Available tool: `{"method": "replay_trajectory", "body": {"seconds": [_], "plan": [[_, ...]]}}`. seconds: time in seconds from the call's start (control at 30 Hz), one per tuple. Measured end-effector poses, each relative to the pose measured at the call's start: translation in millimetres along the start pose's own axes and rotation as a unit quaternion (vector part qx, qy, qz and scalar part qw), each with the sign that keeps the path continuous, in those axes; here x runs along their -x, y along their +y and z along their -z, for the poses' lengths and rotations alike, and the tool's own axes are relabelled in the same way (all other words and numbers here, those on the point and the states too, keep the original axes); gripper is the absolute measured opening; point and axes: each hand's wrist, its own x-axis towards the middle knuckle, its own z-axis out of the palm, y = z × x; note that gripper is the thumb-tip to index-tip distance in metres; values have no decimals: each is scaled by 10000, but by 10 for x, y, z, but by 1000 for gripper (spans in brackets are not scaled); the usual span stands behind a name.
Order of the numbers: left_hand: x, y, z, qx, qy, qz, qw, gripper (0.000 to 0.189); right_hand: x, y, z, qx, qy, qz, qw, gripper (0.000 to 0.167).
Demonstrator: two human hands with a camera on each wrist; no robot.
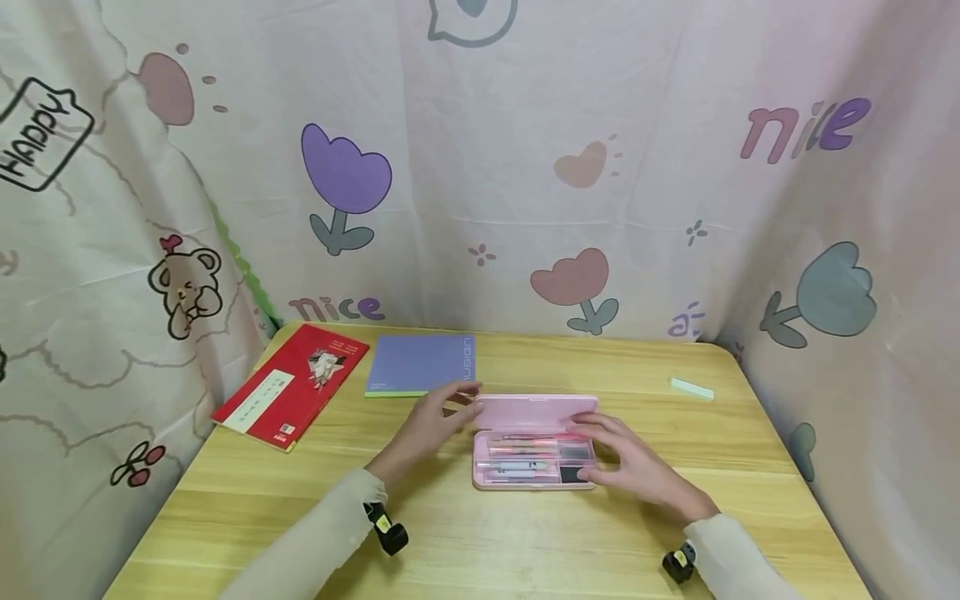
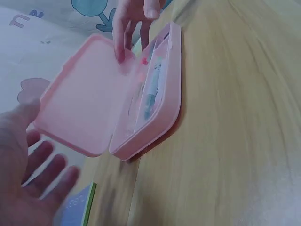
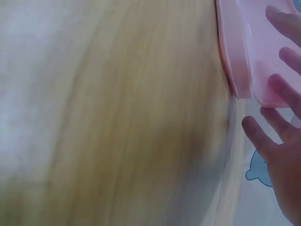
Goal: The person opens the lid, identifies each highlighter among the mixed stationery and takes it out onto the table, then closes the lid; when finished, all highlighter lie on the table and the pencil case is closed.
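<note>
Pale sleeves (image 1: 322,529) are nearest; left hand (image 1: 435,419) at ten o'clock of the pink pencil case (image 2: 175,80), right hand (image 1: 636,467) at three, fingers (image 3: 283,89) loosely spread. A bumped lid (image 1: 517,412) could flop down.

Pale curtains (image 1: 465,142) printed with flowers and hearts surround a light wood-grained table (image 1: 438,533).

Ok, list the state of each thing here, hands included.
Pencil case: open
Lid: tilted back
Pens: lying inside the case
Red booklet: closed, flat
Blue notebook: closed, flat
Pale strip: lying flat
Left hand: open, at the lid's left edge
Right hand: fingers spread, at the case's right end
</note>
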Motion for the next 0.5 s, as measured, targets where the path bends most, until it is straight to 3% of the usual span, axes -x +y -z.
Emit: {"method": "replay_trajectory", "body": {"seconds": [0.17, 0.33, 0.4, 0.5], "plan": [[81, 59, -2, -484, 248, -713, 9960, 40, -9, 2, -17, -76, -267, -348, 9990, 76], [188, 80, -36, -1280, 486, -1297, 9821, 38, -38, -5, -41, -106, -517, -699, 9962, 82], [228, 76, -42, -1543, 390, -1443, 9766, 37, -61, -11, -45, -160, -576, -775, 9952, 83], [275, 53, -64, -1977, -151, -1472, 9690, 33, -87, -25, -44, -208, -623, -829, 9944, 84]]}}
